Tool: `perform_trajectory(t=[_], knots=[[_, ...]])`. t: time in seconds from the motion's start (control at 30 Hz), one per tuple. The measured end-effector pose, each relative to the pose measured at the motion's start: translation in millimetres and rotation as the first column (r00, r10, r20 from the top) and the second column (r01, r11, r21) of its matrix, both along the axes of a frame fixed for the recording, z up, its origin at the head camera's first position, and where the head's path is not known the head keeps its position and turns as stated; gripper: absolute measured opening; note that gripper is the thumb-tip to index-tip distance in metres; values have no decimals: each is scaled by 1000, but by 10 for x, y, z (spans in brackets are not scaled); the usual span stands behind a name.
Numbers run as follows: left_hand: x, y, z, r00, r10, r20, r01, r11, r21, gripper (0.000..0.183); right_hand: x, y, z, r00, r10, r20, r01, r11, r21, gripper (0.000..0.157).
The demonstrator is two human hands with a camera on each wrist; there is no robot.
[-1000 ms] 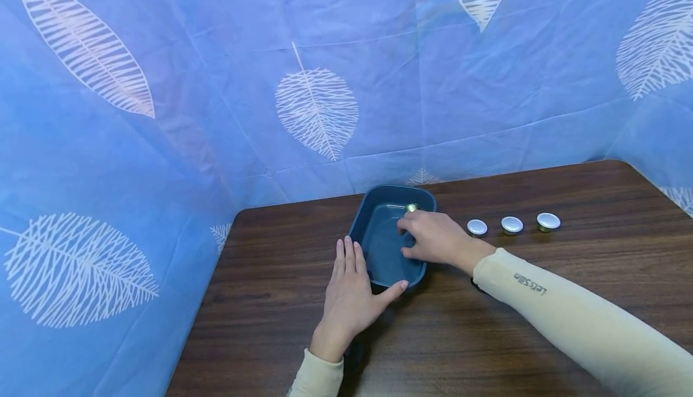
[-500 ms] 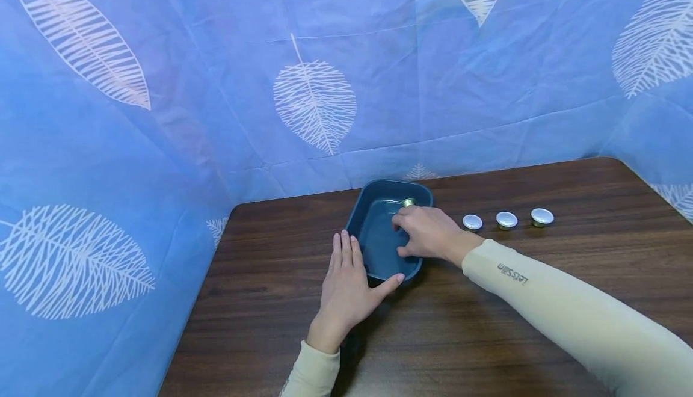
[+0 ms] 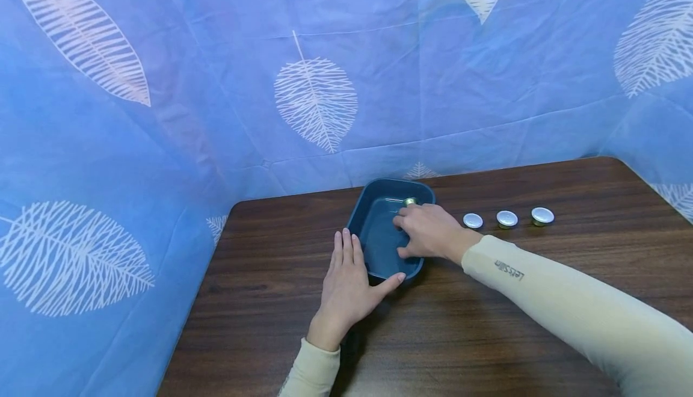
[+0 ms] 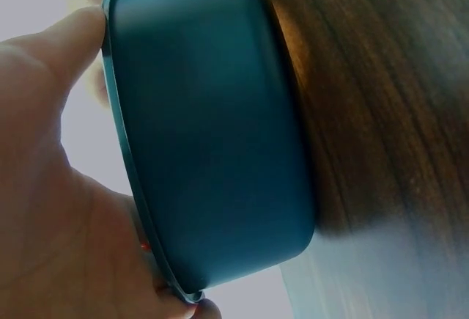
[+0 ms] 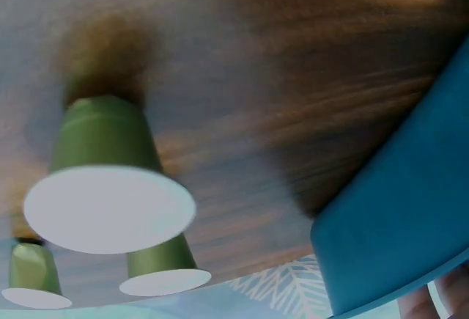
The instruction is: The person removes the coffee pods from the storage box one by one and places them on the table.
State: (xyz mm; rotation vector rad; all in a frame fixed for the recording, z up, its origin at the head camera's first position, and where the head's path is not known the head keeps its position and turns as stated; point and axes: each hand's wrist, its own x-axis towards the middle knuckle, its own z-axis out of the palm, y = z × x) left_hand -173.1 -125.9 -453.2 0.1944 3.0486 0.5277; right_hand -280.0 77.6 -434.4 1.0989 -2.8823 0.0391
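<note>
Left hand [image 3: 346, 292] on one tub [image 3: 381, 236]; four capsules [image 3: 507, 219]

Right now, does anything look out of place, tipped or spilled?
Possibly the capsule in the blue bin: it shows gold, no white lid, unlike the three lid-up capsules outside. It may be tipped; the right hand partly hides it. No spill shows.

1. Blue cloth [image 3: 384, 84] is seen behind and to both sides of the worktop [image 3: 260, 276]; creases are noted.
2. Pale leaf prints [image 3: 316, 105] are spread across the cloth.
3. Dark wood grain and rounded far corners are recorded.
</note>
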Motion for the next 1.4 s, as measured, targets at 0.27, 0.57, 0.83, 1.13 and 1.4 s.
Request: perform_trajectory(t=[0.27,0.57,0.83,1.13,1.4], knots=[[10,9,2,1000,1,-1,-1,1000,5,121,26,24,-43,1000,-7,-27,6,999,-37,48],[9,7,0,1000,-3,2,3,1000,11,120,38,34,-41,1000,-17,-18,16,998,-59,46],[7,11,4,1000,-4,-4,4,1000,13,120,23,30,-56,999,1,-40,-3,999,-47,47],[5,9,24,1000,-5,-6,6,1000,10,120,14,26,-62,999,-22,-35,21,999,-47,51],[13,12,19,1000,-5,-4,5,1000,16,120,19,24,-58,999,-29,-37,28,999,-27,53]])
